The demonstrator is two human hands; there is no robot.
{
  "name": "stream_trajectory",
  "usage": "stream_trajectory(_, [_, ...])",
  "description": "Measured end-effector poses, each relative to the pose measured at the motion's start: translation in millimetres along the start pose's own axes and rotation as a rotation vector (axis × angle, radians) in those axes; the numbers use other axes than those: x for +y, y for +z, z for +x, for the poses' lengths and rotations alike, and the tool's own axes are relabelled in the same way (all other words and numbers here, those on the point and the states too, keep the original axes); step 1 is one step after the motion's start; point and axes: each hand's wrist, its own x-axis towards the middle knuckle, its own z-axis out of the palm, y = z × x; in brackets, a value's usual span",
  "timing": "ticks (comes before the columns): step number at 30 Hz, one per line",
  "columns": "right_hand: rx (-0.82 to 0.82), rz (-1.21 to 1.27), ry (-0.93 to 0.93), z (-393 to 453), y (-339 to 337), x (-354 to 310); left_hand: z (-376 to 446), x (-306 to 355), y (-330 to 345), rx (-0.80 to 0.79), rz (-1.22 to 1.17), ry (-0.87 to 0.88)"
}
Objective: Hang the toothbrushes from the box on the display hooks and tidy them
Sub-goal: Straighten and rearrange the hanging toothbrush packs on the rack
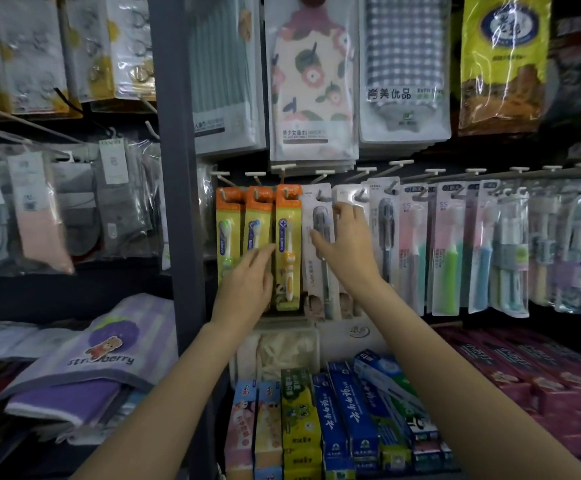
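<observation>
The left hand (247, 284) reaches up with fingers straight, its tips touching the lower part of the orange packs (288, 247), between the second and third; its grip is released and holds nothing. The right hand (346, 247) lies against the white packs (316, 237) just beside them, fingers spread and lightly bent over the card fronts, thumb out to the left. Whether it pinches a pack or only presses on it cannot be told (the palm hides the contact).

Three orange toothbrush packs hang side by side on hooks (258, 174) at the left end of the row. White packs with dark brushes follow, then pink, green and blue packs (448, 251) running off to the right, all on the same line of hooks.

Above hang bagged towels (311, 77). Below the hands stand toothpaste boxes (337, 417) on a shelf. Socks (40, 209) hang at far left.
</observation>
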Motion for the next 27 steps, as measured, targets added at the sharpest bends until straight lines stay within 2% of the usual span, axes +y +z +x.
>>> stream_trajectory(4, [0.089,-0.128,-0.112,12,-6,13,27,18,2,0.008,0.087,0.077])
stream_trajectory(9, [0.115,-0.199,-0.074,12,-10,40,42,28,17,-0.036,0.198,0.116])
stream_trajectory(13, [0.090,-0.249,-0.111,19,-12,47,48,34,25,-0.004,0.299,0.095])
stream_trajectory(18, [0.030,-0.271,-0.123,35,-12,47,56,44,26,0.073,0.273,0.090])
stream_trajectory(27, [0.024,-0.226,-0.128,40,-7,49,63,52,38,0.066,0.294,0.140])
